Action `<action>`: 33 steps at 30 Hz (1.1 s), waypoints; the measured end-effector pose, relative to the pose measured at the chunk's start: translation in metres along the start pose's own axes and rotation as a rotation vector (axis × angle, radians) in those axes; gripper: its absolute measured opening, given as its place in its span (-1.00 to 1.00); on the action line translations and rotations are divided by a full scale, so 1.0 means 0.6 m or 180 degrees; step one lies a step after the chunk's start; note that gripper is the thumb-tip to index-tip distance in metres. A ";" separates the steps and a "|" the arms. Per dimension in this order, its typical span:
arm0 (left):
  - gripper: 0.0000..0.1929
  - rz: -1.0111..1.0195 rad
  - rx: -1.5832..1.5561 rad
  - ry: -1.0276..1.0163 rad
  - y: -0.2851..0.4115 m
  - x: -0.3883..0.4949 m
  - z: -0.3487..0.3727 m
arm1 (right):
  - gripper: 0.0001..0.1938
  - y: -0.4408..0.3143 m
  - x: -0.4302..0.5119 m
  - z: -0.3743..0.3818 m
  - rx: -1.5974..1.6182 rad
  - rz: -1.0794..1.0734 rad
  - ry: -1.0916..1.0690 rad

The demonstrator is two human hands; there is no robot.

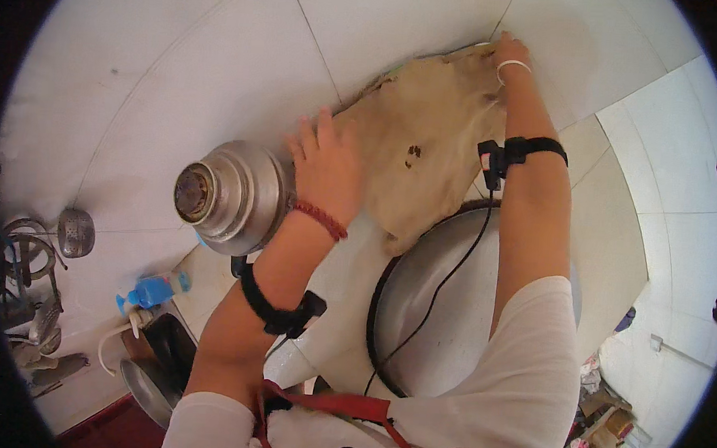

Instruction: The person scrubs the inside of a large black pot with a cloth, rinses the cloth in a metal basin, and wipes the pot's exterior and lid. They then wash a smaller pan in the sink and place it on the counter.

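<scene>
A tan cloth [429,142] with small dark holes or burnt spots lies spread along the foot of the white tiled wall, its lower end near the rim of a large built-in wok [446,289]. At the cloth's far upper corner, my right hand [512,54] grips the bunched fabric close to the wall. My left hand [330,168], blurred, is over the cloth's left edge with its fingers spread; whether it presses on the fabric is unclear. Just left of that hand stands a stepped round metal vessel [241,196] with a rusty, dark top.
Ladles and a perforated skimmer [76,233] hang on the left wall. Below them are a blue pump bottle [153,290], a curved faucet [107,348] and a dark sink [170,342] with a metal basin [143,389]. Scrap cardboard [603,425] is heaped at lower right. A cable [453,277] crosses the wok.
</scene>
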State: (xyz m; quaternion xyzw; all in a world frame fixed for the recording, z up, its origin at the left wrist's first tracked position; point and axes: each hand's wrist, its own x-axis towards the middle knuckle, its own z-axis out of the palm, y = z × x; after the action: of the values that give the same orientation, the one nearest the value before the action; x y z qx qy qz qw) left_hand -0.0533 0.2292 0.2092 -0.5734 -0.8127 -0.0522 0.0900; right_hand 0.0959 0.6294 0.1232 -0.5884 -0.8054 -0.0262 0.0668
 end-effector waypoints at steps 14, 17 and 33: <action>-0.63 0.0592 -0.2226 -0.1552 -0.009 -0.231 -0.070 | -0.63 -0.297 -0.263 -0.122 0.0916 -0.2654 -0.1012; -0.67 0.0465 -0.2472 -0.2013 -0.032 -0.272 -0.080 | -0.60 -0.374 -0.352 -0.116 0.0405 -0.2538 -0.1462; -0.66 -0.1124 -0.2691 -0.2286 -0.236 -0.582 -0.115 | -0.63 -0.347 -0.313 -0.097 0.1872 -0.1418 -0.1876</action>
State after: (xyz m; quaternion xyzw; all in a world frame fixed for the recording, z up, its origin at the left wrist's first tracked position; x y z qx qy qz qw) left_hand -0.0665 -0.1537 0.2072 -0.3971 -0.7841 -0.1886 -0.4381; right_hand -0.0417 0.3812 0.1624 -0.3397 -0.8699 0.3575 -0.0080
